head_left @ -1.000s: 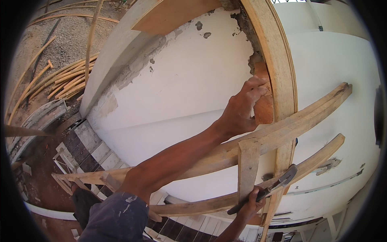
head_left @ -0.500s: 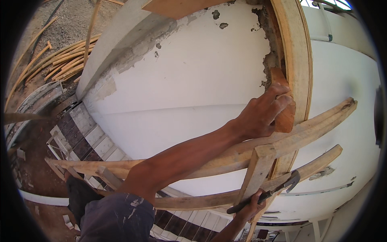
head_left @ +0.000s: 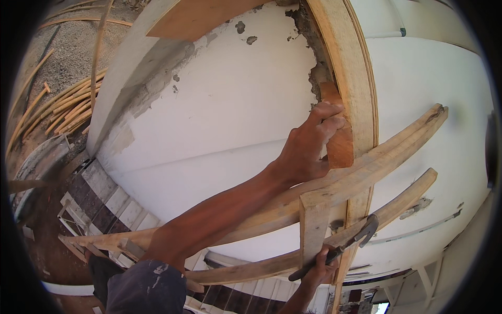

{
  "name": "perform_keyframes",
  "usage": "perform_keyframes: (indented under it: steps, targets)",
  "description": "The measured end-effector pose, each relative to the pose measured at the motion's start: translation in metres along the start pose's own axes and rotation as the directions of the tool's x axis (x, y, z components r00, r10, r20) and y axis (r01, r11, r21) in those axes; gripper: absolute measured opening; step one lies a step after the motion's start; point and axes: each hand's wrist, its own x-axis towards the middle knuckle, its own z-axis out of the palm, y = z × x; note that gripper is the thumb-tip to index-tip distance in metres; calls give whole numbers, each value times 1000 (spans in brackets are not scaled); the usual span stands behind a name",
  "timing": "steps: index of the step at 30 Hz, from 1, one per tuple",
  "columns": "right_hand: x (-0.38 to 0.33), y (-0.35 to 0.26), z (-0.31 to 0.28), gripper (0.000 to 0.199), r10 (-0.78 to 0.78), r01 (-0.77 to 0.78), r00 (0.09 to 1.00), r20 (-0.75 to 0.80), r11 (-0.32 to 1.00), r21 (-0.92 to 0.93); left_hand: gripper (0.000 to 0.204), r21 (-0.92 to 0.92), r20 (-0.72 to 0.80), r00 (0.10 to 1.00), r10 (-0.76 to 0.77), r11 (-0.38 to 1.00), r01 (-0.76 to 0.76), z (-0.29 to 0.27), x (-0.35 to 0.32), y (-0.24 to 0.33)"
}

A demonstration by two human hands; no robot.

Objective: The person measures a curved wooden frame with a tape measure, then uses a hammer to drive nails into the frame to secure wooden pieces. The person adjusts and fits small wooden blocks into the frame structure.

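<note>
My left hand [head_left: 308, 140] is closed around a short reddish-brown wooden block [head_left: 341, 149]. The block lies against the edge of a long pale plank [head_left: 358, 89], beside the broken plaster margin of a white wall [head_left: 225, 99]. Lower right, my right hand [head_left: 322, 266] grips the dark handle of a claw hammer [head_left: 369, 230], its curved metal head pointing up and to the right. That hand is next to a wooden crosspiece [head_left: 314, 222] joining two long timber rails, the upper rail [head_left: 387, 157] and the lower rail [head_left: 413, 192]. My left forearm passes over the upper rail.
A flat wooden board [head_left: 193, 18] juts in at the top. Thin wooden poles [head_left: 73, 112] lie stacked on gravel at far left. Well below are steps [head_left: 104, 183] with pale and dark bands. A thin pipe or strip [head_left: 418, 227] runs along the right wall.
My view has shifted, so the plank, block and rails appear farther left. The left hand still holds the block against the plank; the hammer stays in the right hand near the crosspiece.
</note>
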Motion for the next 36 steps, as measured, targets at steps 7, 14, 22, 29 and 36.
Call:
perform_keyframes:
  steps: [7,14,22,29,36]
  targets:
    - [1,-4,3,38,-29,29,1000,8,999,19,81,35,-58,989,139,990,-138,3,-1,-11]
    - [1,-2,2,38,-24,24,1000,1,998,55,83,108,11,989,146,983,-146,-1,5,-10]
    - [2,-7,0,31,46,-47,998,33,998,39,83,108,49,986,159,981,-163,0,10,-3]
    - [1,-11,0,30,111,-116,992,53,989,92,82,176,17,988,154,972,-155,8,4,1]
    - [2,-8,-3,22,128,-135,990,66,985,109,85,176,25,983,182,967,-184,6,6,-5]
